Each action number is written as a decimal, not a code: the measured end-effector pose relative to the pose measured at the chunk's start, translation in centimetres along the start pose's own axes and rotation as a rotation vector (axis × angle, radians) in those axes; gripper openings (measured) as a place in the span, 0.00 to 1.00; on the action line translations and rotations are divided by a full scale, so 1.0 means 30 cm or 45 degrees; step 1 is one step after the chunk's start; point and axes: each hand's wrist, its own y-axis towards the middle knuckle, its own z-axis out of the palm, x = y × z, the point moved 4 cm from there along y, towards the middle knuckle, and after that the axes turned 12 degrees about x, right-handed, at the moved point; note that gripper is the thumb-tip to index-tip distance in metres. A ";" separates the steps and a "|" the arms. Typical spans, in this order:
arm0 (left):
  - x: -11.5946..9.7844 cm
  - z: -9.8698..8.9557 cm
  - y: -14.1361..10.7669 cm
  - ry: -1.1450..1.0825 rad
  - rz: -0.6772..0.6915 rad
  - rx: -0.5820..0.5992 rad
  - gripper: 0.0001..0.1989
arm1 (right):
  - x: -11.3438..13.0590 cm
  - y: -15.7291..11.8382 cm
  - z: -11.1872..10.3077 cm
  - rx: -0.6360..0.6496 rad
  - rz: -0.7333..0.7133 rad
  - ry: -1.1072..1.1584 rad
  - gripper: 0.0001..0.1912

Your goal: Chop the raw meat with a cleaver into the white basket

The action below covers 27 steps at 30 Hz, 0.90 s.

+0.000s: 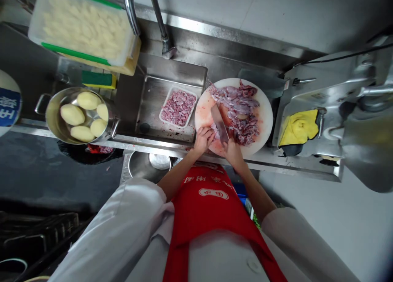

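My right hand (232, 151) grips the handle end of a cleaver (220, 122), whose broad blade points up and to the left over a round white cutting board (264, 105). Close to the blade's left side, my left hand (204, 138) has its fingers bent together on a small piece of pale pink meat (215, 131). Skinned carcasses (236, 95) lie across the board's upper part, with darker meat (246, 130) at its lower right. Left of the board, a white tray (162, 117) of chopped meat (179, 105) sits in the sink.
A steel pot (50, 120) of peeled potatoes stands left of the sink (172, 71). Behind it are a sponge (98, 80) and a green-edged tub (82, 28). A faucet (166, 44) hangs above the sink. A yellow cloth (299, 127) lies on the machine at right.
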 end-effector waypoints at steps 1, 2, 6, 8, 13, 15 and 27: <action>0.001 0.003 -0.001 0.005 -0.012 -0.004 0.12 | -0.024 -0.034 0.016 0.028 0.017 0.003 0.16; 0.003 0.006 -0.002 0.009 -0.021 -0.006 0.12 | -0.041 -0.061 0.031 0.060 0.042 0.003 0.16; 0.008 0.004 0.002 0.021 -0.012 0.044 0.12 | -0.001 -0.029 0.021 0.054 0.034 0.006 0.15; 0.005 -0.008 -0.004 0.021 0.008 0.077 0.12 | 0.048 0.055 -0.027 -0.004 0.025 0.021 0.17; 0.002 -0.057 -0.068 0.003 -0.087 -0.104 0.13 | 0.078 0.139 -0.128 -0.085 -0.037 0.019 0.14; 0.007 -0.063 -0.098 -0.018 -0.155 -0.220 0.13 | 0.071 0.097 -0.119 -0.130 -0.008 -0.005 0.15; 0.020 -0.035 -0.102 -0.022 -0.204 -0.297 0.12 | 0.165 -0.042 -0.149 -0.253 -0.002 -0.048 0.21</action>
